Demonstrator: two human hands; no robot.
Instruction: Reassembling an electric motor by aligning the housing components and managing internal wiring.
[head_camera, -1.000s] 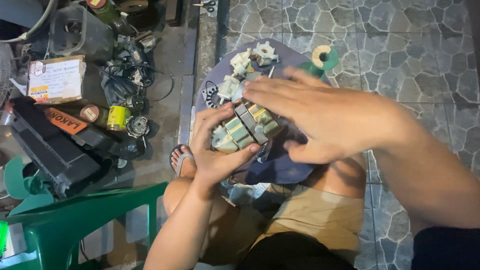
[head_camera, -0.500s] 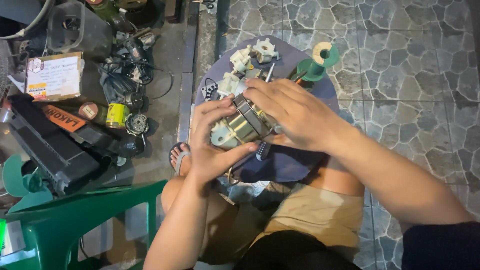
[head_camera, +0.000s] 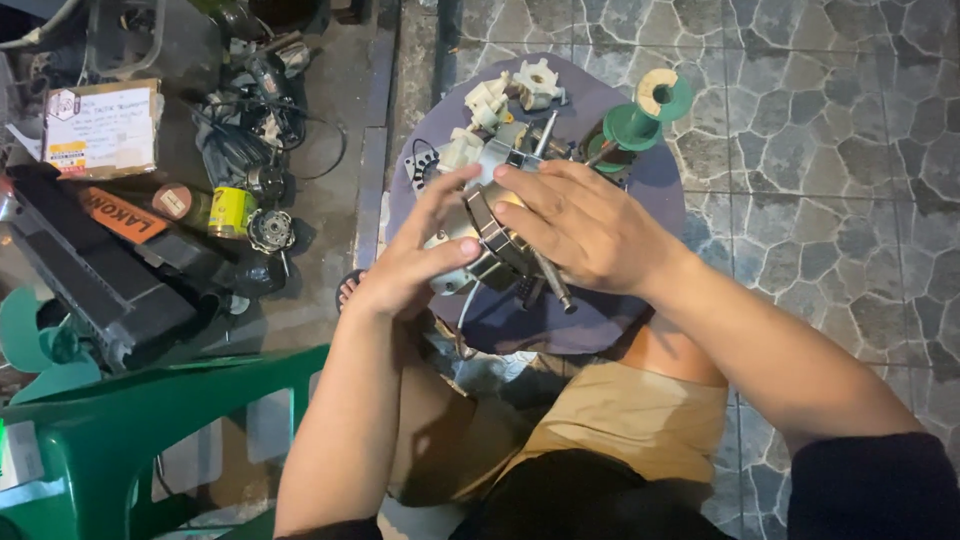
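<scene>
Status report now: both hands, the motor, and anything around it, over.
Left hand and right hand both grip the fan motor over the round purple stool. White plastic parts and a green spool lie close behind.

left hand (head_camera: 415, 265) fingers curled, right hand (head_camera: 580, 225) palm down, forearms converging
</scene>
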